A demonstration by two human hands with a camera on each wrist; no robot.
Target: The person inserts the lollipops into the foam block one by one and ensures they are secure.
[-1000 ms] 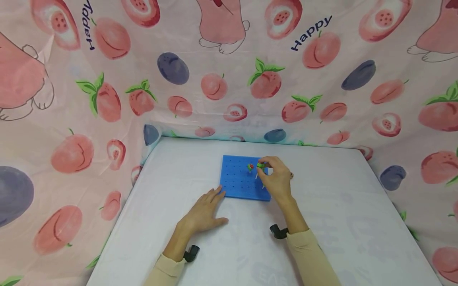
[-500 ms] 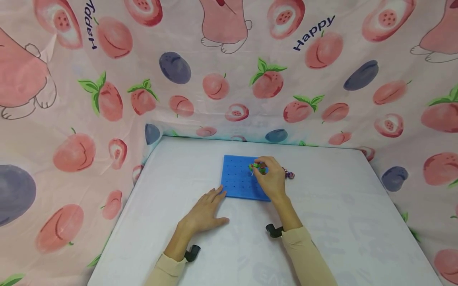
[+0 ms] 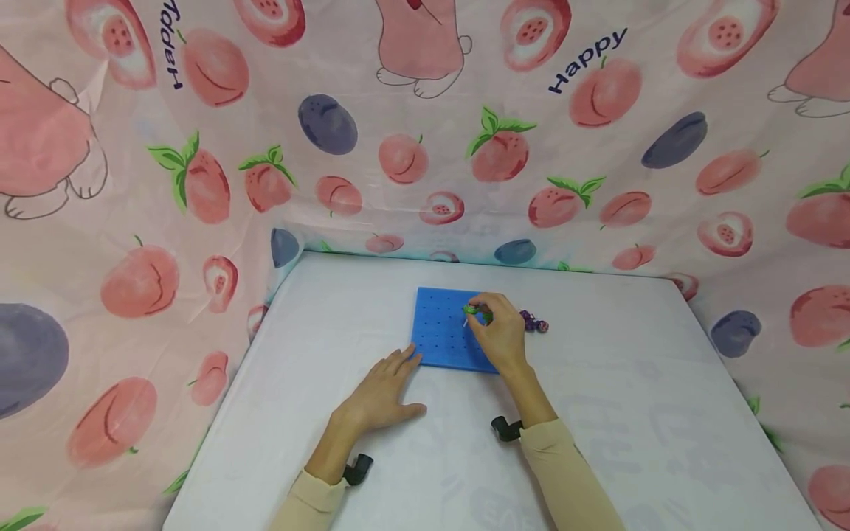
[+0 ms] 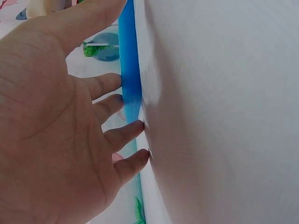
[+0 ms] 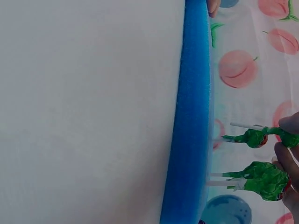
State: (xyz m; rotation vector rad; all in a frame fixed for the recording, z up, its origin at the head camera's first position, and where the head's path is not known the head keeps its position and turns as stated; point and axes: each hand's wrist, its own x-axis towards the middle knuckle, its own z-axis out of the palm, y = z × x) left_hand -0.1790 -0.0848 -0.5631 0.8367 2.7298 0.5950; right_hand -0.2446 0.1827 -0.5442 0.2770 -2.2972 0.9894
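Note:
My right hand [image 3: 501,332] pinches a green-wrapped lollipop [image 5: 288,137] between thumb and fingertips, over the right part of a blue foam board [image 3: 434,332] with rows of small holes. In the right wrist view its white stick [image 5: 243,125] points toward the board, and the stick's end is short of the surface. Other green lollipops [image 5: 266,181] stand in the board below the hand, sticks down, partly covered by it in the head view. My left hand [image 3: 375,394] lies flat with fingers spread, its fingertips touching the board's front left corner.
Purple-wrapped lollipops [image 3: 534,323] lie on the white table [image 3: 631,383] just right of the board. A fruit-print cloth [image 3: 398,206] hangs around the table's back and sides. Each wrist carries a small black camera [image 3: 507,428].
The right hand has moved left over the board with its lollipop, uncovering the purple lollipops on the right. The left hand has stayed at the board's corner.

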